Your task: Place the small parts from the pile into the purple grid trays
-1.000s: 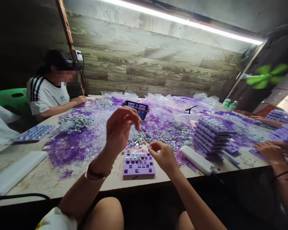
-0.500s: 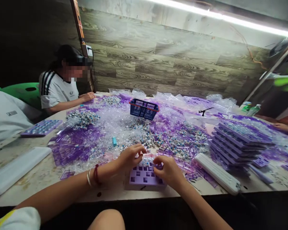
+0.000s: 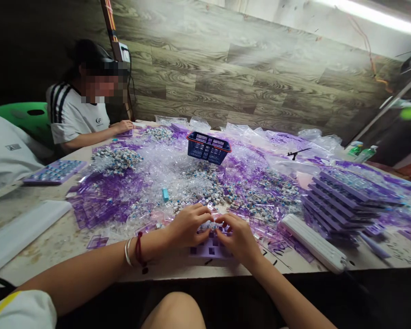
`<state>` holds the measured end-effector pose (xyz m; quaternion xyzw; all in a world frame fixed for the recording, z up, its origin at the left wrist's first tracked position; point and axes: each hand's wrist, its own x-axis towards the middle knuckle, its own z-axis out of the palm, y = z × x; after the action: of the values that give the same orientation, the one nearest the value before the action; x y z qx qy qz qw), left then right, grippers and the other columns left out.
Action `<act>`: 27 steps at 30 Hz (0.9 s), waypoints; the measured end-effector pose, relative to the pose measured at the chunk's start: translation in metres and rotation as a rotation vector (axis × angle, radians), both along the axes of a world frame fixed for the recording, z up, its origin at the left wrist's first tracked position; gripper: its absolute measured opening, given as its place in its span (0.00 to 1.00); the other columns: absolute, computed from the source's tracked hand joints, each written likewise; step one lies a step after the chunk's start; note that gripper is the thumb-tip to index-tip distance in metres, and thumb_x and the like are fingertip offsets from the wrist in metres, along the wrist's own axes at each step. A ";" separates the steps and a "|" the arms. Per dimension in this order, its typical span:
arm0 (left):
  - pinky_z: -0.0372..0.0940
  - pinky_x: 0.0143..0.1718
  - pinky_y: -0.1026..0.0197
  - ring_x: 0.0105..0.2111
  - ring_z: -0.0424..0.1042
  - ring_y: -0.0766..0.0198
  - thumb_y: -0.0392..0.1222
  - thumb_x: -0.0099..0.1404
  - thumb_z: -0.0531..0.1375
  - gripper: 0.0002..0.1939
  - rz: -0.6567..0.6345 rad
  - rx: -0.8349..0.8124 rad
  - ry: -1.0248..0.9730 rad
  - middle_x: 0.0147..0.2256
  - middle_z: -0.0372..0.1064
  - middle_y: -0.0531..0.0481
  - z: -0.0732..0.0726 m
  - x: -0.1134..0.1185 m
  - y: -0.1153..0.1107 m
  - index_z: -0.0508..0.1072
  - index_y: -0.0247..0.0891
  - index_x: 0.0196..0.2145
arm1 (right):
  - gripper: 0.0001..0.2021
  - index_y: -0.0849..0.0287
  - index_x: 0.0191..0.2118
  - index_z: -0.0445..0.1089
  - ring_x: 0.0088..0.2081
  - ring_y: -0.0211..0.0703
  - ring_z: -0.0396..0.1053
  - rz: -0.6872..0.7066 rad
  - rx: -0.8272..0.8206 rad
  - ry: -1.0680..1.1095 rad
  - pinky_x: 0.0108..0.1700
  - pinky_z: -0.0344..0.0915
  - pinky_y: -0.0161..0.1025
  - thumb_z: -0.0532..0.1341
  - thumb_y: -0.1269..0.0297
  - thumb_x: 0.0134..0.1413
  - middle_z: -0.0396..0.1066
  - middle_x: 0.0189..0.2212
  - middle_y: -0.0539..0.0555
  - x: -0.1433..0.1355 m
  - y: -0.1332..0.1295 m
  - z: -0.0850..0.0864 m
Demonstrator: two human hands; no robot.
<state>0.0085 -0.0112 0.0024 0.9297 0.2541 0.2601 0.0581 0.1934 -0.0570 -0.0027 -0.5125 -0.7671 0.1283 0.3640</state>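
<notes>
A lilac tray with square holes (image 3: 210, 250) lies before me at the table's front edge, its far part covered by my hands. My left hand (image 3: 191, 225) reaches over its left side, thumb and fingers curled together at the far rows. From the right, my right hand (image 3: 239, 235) comes in with its fingers bent the same way, fingertips close to those of the left. Small clear pieces (image 3: 208, 225) show between the two hands. What exactly each hand pinches is too small and too covered to tell.
Loose white-and-blue parts (image 3: 205, 183) and purple clear pieces (image 3: 106, 201) spread beyond the tray. A dark blue basket (image 3: 208, 150) stands among them. Stacked lilac trays (image 3: 342, 201) and a white power strip (image 3: 313, 244) lie right. A co-worker (image 3: 78, 109) sits far left.
My hands have drawn closer together over the tray's far rows, the left moving right and down onto it. The view has shifted slightly.
</notes>
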 end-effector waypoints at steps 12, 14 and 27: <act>0.62 0.46 0.55 0.43 0.68 0.57 0.42 0.64 0.60 0.09 0.032 0.009 0.054 0.41 0.70 0.48 -0.007 0.002 0.004 0.71 0.37 0.41 | 0.10 0.56 0.35 0.71 0.32 0.42 0.71 -0.053 -0.002 -0.075 0.35 0.66 0.36 0.61 0.76 0.47 0.75 0.33 0.52 0.000 -0.001 0.003; 0.61 0.46 0.55 0.43 0.68 0.57 0.43 0.64 0.60 0.09 0.042 0.013 0.058 0.41 0.70 0.48 -0.006 0.003 0.003 0.71 0.38 0.40 | 0.09 0.56 0.35 0.71 0.31 0.43 0.72 -0.067 -0.009 -0.092 0.36 0.66 0.37 0.62 0.75 0.47 0.75 0.32 0.51 0.000 -0.001 0.003; 0.62 0.46 0.54 0.44 0.68 0.57 0.38 0.63 0.59 0.09 0.044 0.012 0.020 0.43 0.69 0.47 -0.009 0.004 0.003 0.70 0.38 0.43 | 0.09 0.56 0.33 0.73 0.40 0.46 0.72 -0.050 -0.011 -0.154 0.43 0.67 0.40 0.62 0.77 0.47 0.75 0.37 0.53 0.000 -0.002 0.010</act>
<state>0.0126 -0.0086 -0.0067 0.9269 0.2734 0.2534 0.0445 0.1932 -0.0589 0.0068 -0.5419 -0.7790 0.0833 0.3043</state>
